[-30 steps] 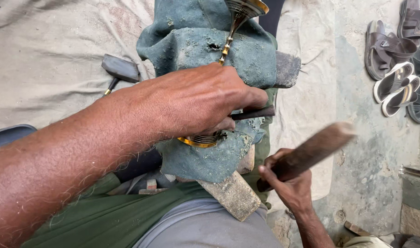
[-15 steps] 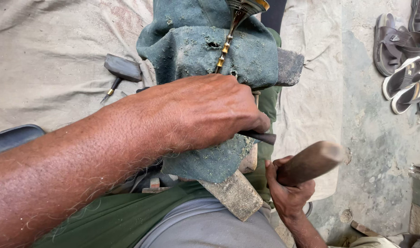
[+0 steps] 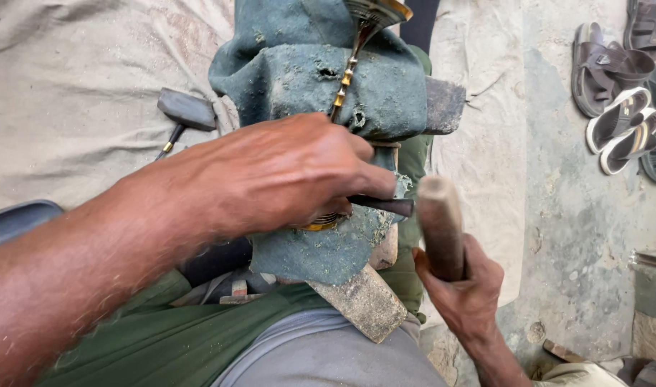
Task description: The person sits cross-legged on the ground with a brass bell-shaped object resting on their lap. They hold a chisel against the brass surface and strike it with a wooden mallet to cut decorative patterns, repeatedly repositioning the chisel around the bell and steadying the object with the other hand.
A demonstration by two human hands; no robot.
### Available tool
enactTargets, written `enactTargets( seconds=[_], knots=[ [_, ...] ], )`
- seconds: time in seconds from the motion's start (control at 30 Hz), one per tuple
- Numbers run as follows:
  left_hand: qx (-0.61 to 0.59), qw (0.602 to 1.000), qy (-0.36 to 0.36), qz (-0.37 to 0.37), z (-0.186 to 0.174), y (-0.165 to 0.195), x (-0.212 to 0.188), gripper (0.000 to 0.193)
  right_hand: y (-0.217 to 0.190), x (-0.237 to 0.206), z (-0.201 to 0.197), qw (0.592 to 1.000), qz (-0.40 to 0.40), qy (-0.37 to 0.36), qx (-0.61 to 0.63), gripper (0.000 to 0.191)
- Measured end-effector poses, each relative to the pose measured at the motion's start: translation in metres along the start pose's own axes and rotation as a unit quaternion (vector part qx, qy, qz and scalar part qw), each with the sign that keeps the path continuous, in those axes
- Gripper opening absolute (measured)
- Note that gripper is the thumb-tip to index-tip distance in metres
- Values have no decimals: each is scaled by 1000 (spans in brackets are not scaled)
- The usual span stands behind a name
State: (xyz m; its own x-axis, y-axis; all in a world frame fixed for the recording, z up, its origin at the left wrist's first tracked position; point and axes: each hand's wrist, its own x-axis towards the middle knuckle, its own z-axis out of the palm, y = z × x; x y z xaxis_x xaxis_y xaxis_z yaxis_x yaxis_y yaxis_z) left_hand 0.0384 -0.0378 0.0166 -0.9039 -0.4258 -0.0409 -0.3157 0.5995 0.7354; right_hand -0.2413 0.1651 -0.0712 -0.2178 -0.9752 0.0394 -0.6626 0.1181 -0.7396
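Note:
My left hand (image 3: pixel 285 175) presses a dark metal punch (image 3: pixel 385 206) and a brass piece (image 3: pixel 321 223) onto a block wrapped in dusty green cloth (image 3: pixel 321 79). The brass piece runs as a beaded stem (image 3: pixel 344 80) up to a flared end (image 3: pixel 374 13) at the top. Most of its base is hidden under my fingers. My right hand (image 3: pixel 460 287) grips a wooden mallet handle (image 3: pixel 439 226), raised upright just right of the punch. A wooden block (image 3: pixel 364 301) sticks out below the cloth.
A small hammer (image 3: pixel 184 111) lies on the beige sheet (image 3: pixel 70 86) to the left. Several sandals (image 3: pixel 622 93) sit on the concrete floor at the upper right. My legs in green and grey cloth (image 3: pixel 271 344) fill the bottom.
My right hand has swung the wooden handle from a low slant to upright, closer to the punch. My left hand stays pressed on the brass piece.

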Motion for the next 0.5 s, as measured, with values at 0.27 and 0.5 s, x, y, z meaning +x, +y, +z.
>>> enactTargets(
  seconds=[0.27,0.5],
  knots=[
    [-40,984,171,24,26,-19,-20,33,-45,63,-44,978,39,-122,-165,34],
    [-60,939,330,-81,57,-14,-38,34,-109,131,-58,946,-145,-153,-247,33]
  ],
)
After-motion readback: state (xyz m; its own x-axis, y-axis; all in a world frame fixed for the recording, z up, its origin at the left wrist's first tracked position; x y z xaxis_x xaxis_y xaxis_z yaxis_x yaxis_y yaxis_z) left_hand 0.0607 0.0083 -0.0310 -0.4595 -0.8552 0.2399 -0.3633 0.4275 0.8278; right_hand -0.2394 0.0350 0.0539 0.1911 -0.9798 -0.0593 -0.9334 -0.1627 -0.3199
